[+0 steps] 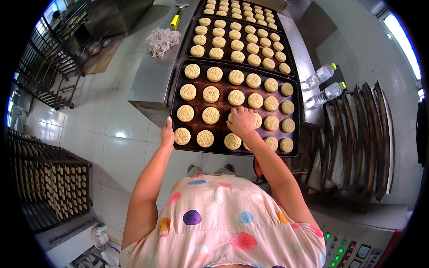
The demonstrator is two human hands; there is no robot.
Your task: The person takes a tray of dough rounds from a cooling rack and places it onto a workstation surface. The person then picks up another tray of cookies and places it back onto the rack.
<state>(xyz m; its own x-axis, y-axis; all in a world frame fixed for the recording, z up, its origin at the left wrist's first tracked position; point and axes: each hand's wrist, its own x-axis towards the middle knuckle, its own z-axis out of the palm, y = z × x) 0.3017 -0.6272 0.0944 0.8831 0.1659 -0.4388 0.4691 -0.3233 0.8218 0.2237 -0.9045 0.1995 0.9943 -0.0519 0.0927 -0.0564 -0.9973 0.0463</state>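
A dark baking tray point(223, 85) lies nearest me, its front part jutting out past the metal table. Rows of round, pale yellow mooncakes point(211, 94) with fluted sides and stamped tops stand on it. My left hand point(167, 134) grips the tray's left rim near the front corner, thumb along the edge; its other fingers are mostly hidden. Over the tray's middle, my right hand point(241, 121) has its fingers bent around one mooncake point(230, 117), which it largely covers. My right wrist hides part of another mooncake at the front.
Behind it, a second tray point(227, 33) of mooncakes continues the line. String mop head point(161, 42) and yellow-handled scraper point(174, 20) lie left on the metal table point(154, 80). Two water bottles point(319, 76) stand right. A loaded rack point(62, 183) is at left, a control panel point(348, 245) lower right.
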